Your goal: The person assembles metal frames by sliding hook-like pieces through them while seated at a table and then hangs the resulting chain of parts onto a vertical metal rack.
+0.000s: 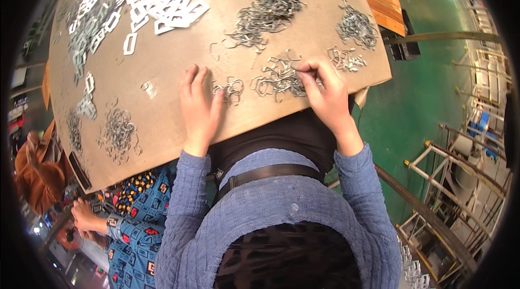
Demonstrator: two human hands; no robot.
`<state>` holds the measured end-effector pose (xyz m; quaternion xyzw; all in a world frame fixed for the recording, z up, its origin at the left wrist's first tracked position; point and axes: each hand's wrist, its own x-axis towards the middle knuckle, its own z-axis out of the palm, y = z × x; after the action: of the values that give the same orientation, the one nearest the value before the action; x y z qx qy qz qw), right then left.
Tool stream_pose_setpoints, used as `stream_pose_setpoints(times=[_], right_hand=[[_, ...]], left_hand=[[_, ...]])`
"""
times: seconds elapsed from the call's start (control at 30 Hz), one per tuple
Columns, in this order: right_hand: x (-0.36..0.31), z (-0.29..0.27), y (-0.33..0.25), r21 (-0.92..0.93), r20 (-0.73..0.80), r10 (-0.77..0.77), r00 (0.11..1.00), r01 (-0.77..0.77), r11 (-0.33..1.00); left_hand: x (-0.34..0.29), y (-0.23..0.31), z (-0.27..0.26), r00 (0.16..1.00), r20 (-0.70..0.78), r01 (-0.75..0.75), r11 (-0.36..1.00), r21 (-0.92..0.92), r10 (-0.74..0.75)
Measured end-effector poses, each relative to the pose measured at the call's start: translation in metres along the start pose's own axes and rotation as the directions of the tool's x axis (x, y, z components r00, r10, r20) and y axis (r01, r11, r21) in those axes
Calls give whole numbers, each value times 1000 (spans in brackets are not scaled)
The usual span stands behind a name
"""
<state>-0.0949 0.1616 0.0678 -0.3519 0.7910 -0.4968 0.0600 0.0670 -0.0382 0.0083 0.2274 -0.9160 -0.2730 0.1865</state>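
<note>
Just now a small bent wire clip (301,70) is being pinched between thumb and fingertips of the right hand (325,94), whose grip is pressed together at the near edge of a loose clip pile (277,77) on the brown worktop (162,99). Beside it, the left hand (198,106) is being laid flat on the worktop, fingers spread slightly, nothing gripped, its fingertips just beside a smaller clip cluster (233,90). Farther back, a larger wire heap (266,13) and flat white buckles (162,5) are being left well apart from both hands
</note>
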Motion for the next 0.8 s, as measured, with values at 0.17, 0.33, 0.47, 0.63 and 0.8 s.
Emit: stream_pose_setpoints(times=[0.17, 0.33, 0.47, 0.63, 0.8], right_hand=[[-33, -44, 48, 272, -306, 407, 861, -331, 904], [-18, -50, 63, -226, -340, 238, 910, -324, 919], [-5, -34, 52, -164, -267, 150, 952, -198, 966], [-6, 2, 31, -293, -138, -127, 982, 82, 953], [-9, 12, 28, -256, -119, -169, 978, 134, 957]], left_hand=[[5, 7, 5, 999, 21, -36, 996, 78, 35], [5, 1, 5, 998, -56, 21, 994, 108, -15], [7, 14, 10, 1000, 12, 2, 1000, 23, -2], [14, 28, 5, 991, 53, -112, 970, -218, 127], [70, 6, -12, 992, -121, -59, 994, -89, 48]])
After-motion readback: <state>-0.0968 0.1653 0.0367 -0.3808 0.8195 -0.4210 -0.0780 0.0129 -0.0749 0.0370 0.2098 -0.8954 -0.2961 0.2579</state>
